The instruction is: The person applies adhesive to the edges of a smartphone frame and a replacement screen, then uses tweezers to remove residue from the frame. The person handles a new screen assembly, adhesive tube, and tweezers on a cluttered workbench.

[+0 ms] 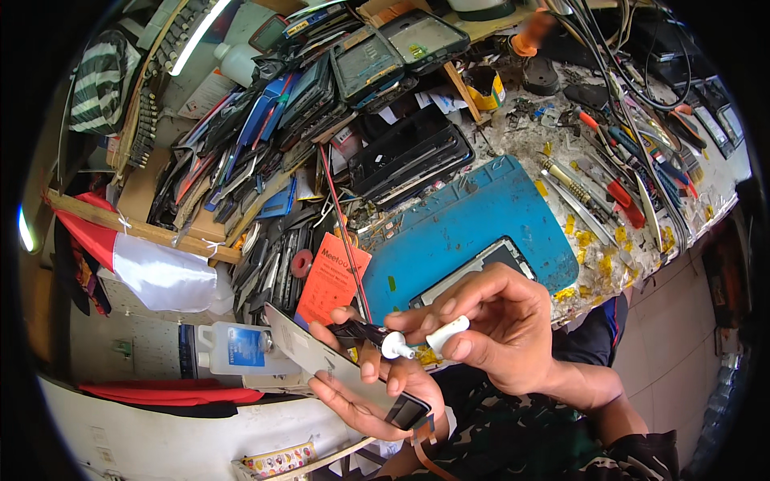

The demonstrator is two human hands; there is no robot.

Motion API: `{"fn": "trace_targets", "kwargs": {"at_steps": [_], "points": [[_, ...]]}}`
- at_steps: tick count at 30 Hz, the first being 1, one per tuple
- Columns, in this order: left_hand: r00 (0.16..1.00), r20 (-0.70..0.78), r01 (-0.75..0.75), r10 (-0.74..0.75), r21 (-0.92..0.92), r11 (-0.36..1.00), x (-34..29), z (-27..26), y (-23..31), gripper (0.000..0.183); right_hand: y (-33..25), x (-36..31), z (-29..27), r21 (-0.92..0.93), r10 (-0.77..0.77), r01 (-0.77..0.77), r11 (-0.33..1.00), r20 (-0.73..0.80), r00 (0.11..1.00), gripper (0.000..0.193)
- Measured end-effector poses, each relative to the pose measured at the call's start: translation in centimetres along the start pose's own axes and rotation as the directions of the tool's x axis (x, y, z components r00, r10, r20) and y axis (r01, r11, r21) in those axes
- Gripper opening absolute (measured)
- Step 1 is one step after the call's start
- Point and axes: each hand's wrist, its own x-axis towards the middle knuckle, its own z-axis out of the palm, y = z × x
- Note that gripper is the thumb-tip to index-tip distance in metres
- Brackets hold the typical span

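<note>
My left hand is closed around a thin phone screen panel, tilted, with a ribbon cable at its lower end. Between the same hand's fingers sits a small dark glue tube with a white nozzle pointing right. A white cap is pinched in my right hand, just right of the nozzle and apart from it. Behind my right hand, a phone body lies on the blue work mat, partly hidden by my fingers.
Pliers and screwdrivers lie on the littered bench at right. Stacked phone parts crowd the left, near a black tray. An orange card and a white jug are beside the mat. Cables hang at upper right.
</note>
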Motion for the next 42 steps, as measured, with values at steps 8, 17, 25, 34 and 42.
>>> {"fn": "trace_targets", "kwargs": {"at_steps": [8,17,25,34,42], "points": [[0.991,-0.104,-0.074,0.082,0.078,0.994,-0.2,0.5,-0.4,0.061,-0.6,-0.3,0.0,-0.062,-0.021,0.022,0.998,0.011,1.0,0.024],[0.962,-0.234,-0.133,0.142,0.055,0.99,-0.4,1.0,-0.6,0.065,-0.6,-0.4,0.4,-0.06,-0.002,0.001,0.998,-0.009,1.0,0.023],[0.948,-0.262,-0.16,0.183,0.108,0.981,-0.4,0.9,-0.6,0.064,-0.2,-0.5,0.4,-0.052,-0.016,0.015,0.999,-0.024,1.0,0.023],[0.962,-0.03,-0.246,0.27,0.322,0.914,0.1,0.9,-0.8,0.07,-1.0,0.5,-0.8,-0.653,-0.348,0.428,0.624,0.258,0.901,0.021],[0.991,0.036,-0.134,0.131,0.408,0.903,0.4,-0.7,-0.1,0.07,-1.6,-0.2,-1.5,-0.453,0.003,-0.031,0.891,-0.064,0.998,0.019]]}}
